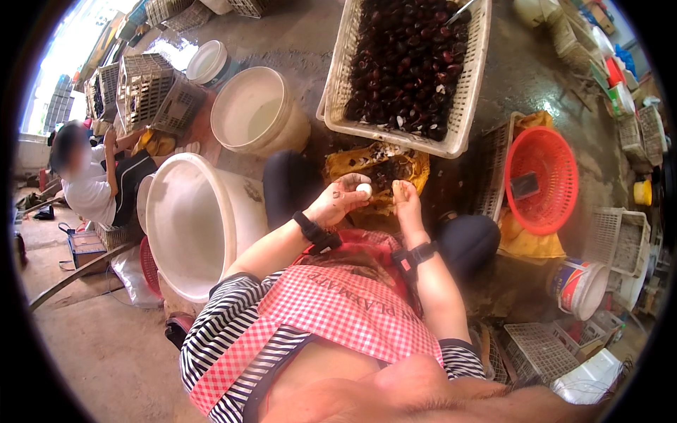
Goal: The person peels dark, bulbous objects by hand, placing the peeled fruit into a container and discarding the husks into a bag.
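In my left hand [333,203], which is closed, a small round white peeled water chestnut [364,189] is pinched between thumb and fingers. My right hand [407,204] is just to the right of it, fingertips pressed together; whatever they hold, if anything, is too small to make out. Both hands are above a yellow sack [417,163] with dark and pale peelings on it. Directly beyond stands a white plastic crate [485,53] filled with dark red, glossy water chestnuts [409,70]. A few white scraps and a thin metal-looking tool [462,10] lie among them.
A large white tub [190,158] stands close on my left, with a cream bucket [285,113] beyond it. To the right, a red colander [543,204] holds a dark flat piece. A white paint-type bucket [589,292] is farther right. Another person [92,180] sits at far left.
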{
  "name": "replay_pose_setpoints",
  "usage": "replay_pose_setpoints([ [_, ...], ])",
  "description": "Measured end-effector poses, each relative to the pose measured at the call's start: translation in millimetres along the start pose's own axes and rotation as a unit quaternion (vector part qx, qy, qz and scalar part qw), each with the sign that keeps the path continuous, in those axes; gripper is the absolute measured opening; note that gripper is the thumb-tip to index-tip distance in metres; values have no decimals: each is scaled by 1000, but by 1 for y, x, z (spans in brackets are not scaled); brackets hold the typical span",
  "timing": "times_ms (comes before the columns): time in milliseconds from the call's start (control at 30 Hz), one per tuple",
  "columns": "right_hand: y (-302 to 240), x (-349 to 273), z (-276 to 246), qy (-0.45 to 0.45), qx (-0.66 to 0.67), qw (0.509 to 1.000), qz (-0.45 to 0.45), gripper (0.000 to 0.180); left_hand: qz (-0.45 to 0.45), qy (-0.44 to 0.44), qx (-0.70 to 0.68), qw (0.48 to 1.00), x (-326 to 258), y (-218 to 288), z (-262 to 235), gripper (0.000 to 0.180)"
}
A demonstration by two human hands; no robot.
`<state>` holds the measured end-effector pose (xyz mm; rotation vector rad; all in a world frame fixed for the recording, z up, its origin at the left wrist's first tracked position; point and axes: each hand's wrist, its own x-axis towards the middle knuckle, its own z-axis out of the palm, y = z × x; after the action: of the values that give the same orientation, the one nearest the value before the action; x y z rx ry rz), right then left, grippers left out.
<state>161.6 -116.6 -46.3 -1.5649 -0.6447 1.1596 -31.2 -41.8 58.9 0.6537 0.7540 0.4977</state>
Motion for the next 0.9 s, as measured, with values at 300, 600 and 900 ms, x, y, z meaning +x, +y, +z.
replay_pose_setpoints([
  [300, -8, -5, 1, 27, -135, 980, -145, 36, -22, -8, 64, 998, 7, -21, -11, 22],
  [600, -40, -23, 18, -65, -142, 957, -245, 39, -60, 28, 115, 991, 2, -17, -11, 23],
  [900, -11, -5, 9, -101, -57, 987, -115, 39, -50, 26, 225, 973, 7, -18, -9, 21],
])
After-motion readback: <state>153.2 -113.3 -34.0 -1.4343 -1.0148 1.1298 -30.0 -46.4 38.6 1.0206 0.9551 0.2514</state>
